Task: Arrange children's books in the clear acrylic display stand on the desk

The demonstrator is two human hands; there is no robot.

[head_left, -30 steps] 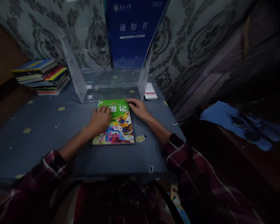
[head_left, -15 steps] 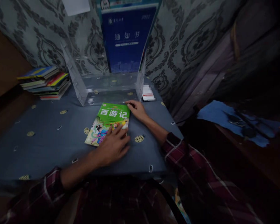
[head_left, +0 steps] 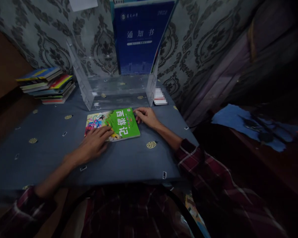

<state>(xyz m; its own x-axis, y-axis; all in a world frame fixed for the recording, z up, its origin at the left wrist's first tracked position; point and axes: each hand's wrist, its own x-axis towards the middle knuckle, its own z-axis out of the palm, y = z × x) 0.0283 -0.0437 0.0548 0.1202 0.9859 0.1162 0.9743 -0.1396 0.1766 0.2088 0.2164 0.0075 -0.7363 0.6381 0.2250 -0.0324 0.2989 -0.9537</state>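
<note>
A thin storybook with a green and picture cover lies flat on the table, turned sideways, with its title end to the right. My left hand rests on the lower left part of the cover, fingers stretched out and covering some of the drawing. At the book's upper right corner is my right hand, its fingers loosely bent and its thumb a little apart from them. Nothing shows in its grip, and I cannot tell whether its fingertips touch the book's edge.
Just behind the book stands a clear acrylic rack holding an upright blue booklet. A stack of books sits at the back left. Right of the rack lies a white item, partly blurred. The patterned blue tablecloth covers the table.
The book has turned about a quarter turn, its title end swinging from the far side to the right. My left hand has moved left with it; my right hand stays near the corner.
</note>
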